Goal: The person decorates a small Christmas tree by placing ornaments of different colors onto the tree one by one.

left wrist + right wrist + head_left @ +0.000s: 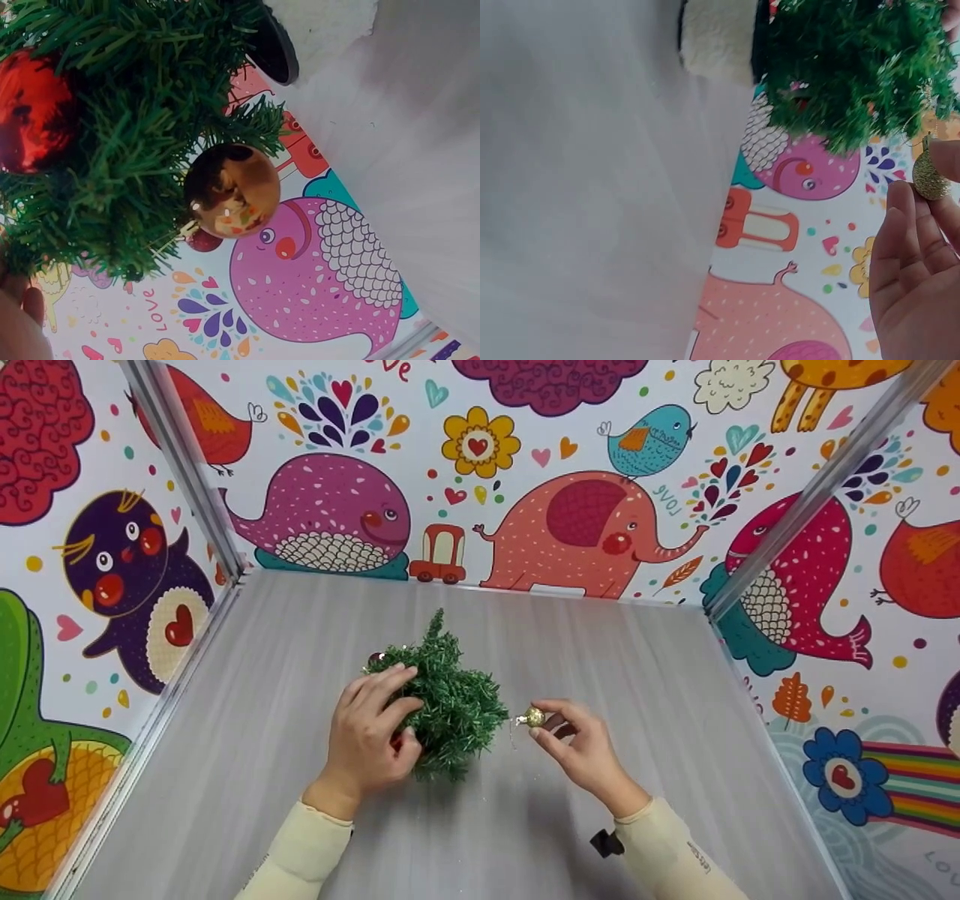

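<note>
A small green Christmas tree stands on the table, with my left hand at its left side, fingers bent into the branches and gripping there. Between the thumb and fingertips of my right hand I pinch a glittery gold bauble, its cap and thin string facing the tree's right side. The left wrist view shows a shiny red bauble, a shiny gold-brown bauble and a smaller dark red bauble among the branches. In the right wrist view the tree's pale, dark-edged base appears.
Grey wood-look table lies under the tree. Low walls with cartoon animals enclose it at the back and both sides, with metal strips along the corners. A small black piece sits by the right sleeve.
</note>
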Motion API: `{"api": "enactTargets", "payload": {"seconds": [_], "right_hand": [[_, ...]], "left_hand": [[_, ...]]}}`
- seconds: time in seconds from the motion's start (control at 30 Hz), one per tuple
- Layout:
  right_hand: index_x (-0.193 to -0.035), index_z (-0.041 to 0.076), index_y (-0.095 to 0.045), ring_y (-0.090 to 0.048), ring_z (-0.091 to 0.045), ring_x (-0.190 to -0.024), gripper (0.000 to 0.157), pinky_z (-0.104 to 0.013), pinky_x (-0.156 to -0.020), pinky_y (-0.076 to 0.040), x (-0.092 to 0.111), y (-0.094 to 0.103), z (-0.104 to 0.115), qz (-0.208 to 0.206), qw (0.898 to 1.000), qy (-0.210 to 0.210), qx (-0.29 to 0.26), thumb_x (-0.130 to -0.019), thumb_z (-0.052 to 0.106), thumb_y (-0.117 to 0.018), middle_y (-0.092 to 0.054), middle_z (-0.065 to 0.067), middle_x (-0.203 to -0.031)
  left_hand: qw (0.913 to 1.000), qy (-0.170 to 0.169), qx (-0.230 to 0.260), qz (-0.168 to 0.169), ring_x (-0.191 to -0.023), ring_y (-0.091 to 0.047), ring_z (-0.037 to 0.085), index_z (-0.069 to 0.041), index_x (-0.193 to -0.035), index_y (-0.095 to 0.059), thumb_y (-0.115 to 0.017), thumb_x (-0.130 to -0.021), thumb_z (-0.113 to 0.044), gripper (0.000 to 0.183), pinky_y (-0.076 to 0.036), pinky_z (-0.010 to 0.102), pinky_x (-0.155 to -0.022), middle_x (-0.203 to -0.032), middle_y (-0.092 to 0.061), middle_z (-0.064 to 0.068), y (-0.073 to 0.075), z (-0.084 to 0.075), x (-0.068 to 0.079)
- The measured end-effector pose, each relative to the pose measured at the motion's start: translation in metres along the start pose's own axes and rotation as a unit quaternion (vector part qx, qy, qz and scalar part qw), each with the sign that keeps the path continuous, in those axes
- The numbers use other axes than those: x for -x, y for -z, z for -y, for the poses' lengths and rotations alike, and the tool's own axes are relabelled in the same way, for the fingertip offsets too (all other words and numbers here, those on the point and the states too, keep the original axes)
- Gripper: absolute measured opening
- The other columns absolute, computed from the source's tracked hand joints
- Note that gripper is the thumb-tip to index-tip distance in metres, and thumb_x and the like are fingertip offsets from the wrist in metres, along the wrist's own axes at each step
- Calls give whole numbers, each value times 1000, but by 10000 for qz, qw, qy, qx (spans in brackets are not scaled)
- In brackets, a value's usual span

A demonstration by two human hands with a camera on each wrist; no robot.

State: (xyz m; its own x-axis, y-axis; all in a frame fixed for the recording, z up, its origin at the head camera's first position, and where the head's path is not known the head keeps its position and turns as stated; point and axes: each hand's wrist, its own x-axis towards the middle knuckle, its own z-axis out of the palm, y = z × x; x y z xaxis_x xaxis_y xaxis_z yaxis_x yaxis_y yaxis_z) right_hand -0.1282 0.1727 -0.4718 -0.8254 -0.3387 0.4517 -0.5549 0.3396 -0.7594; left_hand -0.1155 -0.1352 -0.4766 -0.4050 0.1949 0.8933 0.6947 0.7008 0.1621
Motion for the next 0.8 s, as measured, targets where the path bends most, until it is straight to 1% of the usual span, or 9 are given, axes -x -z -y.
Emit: {"api": "enactTargets", "payload": {"seconds": [0.17, 0.33, 0.5, 0.6, 0.8], "right_hand": [[-116, -3, -67, -65, -20, -76, 35, -32, -65, -55, -1, -5, 15, 23, 9998, 201, -95, -82, -9, -74, -68, -11, -96], [-116, -5, -66, -64, -21, -75, 35, -32, -64, -55, 1, -11, 21, 35, 9989, 363, -307, -82, -11, -73, -68, -11, -96], [-115, -10, -64, -64, -22, -76, 34, -32, -64, -55, 2, -18, 24, 173, 9970, 474, -580, -82, -12, -71, -67, -14, -95], [-115, -11, -63, -64, -22, -77, 33, -33, -64, -55, 2, -21, 26, 242, 9964, 509, -637, -83, -12, -71, -66, -14, -94], [-114, -8, -65, -64, -22, -77, 34, -34, -62, -56, 2, -27, 30, 253, 9956, 590, -679, -82, -12, -72, -67, -12, -95]], "left_hand": [[10000, 36, -26, 5, -119, -59, 31, -8, -83, -72, -51, -68, -14, 26, -42, 49, -98, -125, -66, 13, 0, 0, 0], [10000, 71, -42, 22, -118, -60, 32, -9, -82, -71, -53, -70, -16, 23, -42, 48, -98, -125, -66, 13, -1, 0, 0], [9999, 85, -65, 65, -119, -59, 31, -10, -83, -71, -59, -72, -20, 20, -40, 48, -100, -125, -66, 12, -1, -2, 0], [9998, 30, -156, 70, -120, -59, 31, -10, -85, -71, -61, -72, -23, 21, -39, 48, -100, -125, -66, 12, -2, -4, 0], [9995, -107, -284, 79, -122, -58, 30, -11, -87, -71, -64, -71, -25, 22, -39, 49, -101, -127, -65, 11, -5, -7, -2]]}}
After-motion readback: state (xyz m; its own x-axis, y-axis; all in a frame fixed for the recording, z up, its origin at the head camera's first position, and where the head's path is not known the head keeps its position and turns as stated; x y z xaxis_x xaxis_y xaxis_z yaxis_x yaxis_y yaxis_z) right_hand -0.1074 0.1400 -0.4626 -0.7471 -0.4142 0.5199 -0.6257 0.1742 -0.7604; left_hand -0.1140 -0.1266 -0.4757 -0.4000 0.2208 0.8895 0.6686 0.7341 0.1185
